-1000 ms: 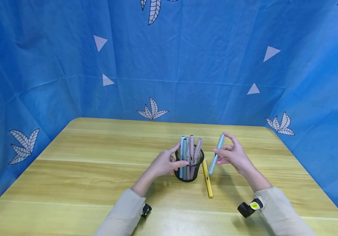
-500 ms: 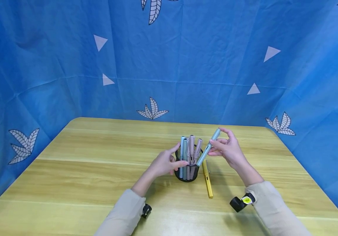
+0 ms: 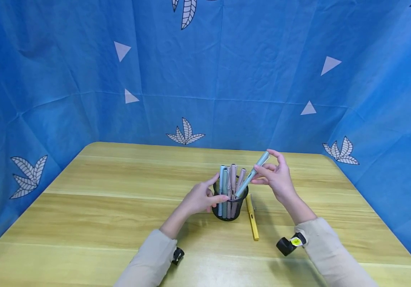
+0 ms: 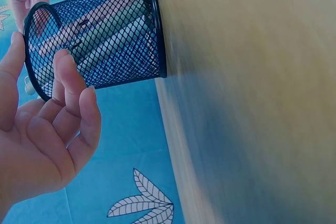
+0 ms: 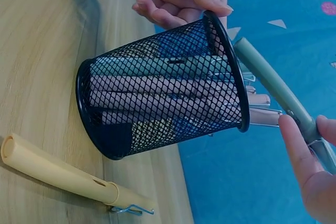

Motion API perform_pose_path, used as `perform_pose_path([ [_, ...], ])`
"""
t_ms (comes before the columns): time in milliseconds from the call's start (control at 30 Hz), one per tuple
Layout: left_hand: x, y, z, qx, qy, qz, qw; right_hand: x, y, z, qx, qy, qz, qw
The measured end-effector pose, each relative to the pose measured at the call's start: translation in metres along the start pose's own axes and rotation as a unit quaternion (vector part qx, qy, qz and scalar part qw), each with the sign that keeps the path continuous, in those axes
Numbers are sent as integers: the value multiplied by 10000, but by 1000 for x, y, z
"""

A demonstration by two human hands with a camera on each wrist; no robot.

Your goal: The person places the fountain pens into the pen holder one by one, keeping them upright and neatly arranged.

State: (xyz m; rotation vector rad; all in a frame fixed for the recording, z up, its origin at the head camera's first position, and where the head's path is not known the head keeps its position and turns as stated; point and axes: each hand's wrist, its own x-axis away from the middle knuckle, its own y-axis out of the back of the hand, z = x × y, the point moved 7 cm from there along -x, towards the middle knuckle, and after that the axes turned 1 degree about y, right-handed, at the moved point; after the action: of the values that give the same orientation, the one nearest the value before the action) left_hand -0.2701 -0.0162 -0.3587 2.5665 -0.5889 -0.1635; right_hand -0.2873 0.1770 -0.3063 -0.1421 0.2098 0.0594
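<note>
A black mesh pen cup (image 3: 228,209) stands upright on the table, holding several capped pens (image 3: 233,175) in pale blue, teal and mauve. My left hand (image 3: 199,197) grips the cup at its rim, thumb on the near side and index finger behind. In the left wrist view, the curled fingers (image 4: 71,85) lie against the mesh. Between thumb and fingers, my right hand (image 3: 277,177) pinches a light blue pen (image 3: 252,174), tilted with its lower end at the cup's mouth. The right wrist view shows that pen end (image 5: 257,61) right by the rim.
A yellow pen (image 3: 252,219) lies on the wooden table (image 3: 101,207) just right of the cup, its clip end pointing away from me. Behind the table hangs a blue cloth (image 3: 248,79) with leaf and triangle prints.
My right hand has moved left and away from me, bringing the light blue pen from above the yellow pen to the cup's mouth. The left hand and cup have stayed put.
</note>
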Motion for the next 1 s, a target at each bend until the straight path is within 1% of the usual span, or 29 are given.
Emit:
perform_pose_path([
  [233, 0, -1, 0, -48, 8, 12, 10000, 1, 1, 3, 136, 587, -312, 9977],
  [400, 0, 0, 0, -96, 26, -9, 9999, 2, -1, 6, 517, 1013, -356, 9929],
  [567, 0, 0, -1, -110, 31, -18, 9999, 3, -7, 8, 1147, 1318, -257, 9843],
  [800, 0, 0, -1, -63, 45, -16, 10000, 6, -15, 9, 1657, 1521, -165, 9742],
  [833, 0, 0, -1, -69, 59, -19, 10000, 5, -14, 6, 1771, 1561, -162, 9716],
  [1000, 0, 0, 0, -99, 91, -27, 9999, 9, -17, 6, 2275, 1817, -152, 9566],
])
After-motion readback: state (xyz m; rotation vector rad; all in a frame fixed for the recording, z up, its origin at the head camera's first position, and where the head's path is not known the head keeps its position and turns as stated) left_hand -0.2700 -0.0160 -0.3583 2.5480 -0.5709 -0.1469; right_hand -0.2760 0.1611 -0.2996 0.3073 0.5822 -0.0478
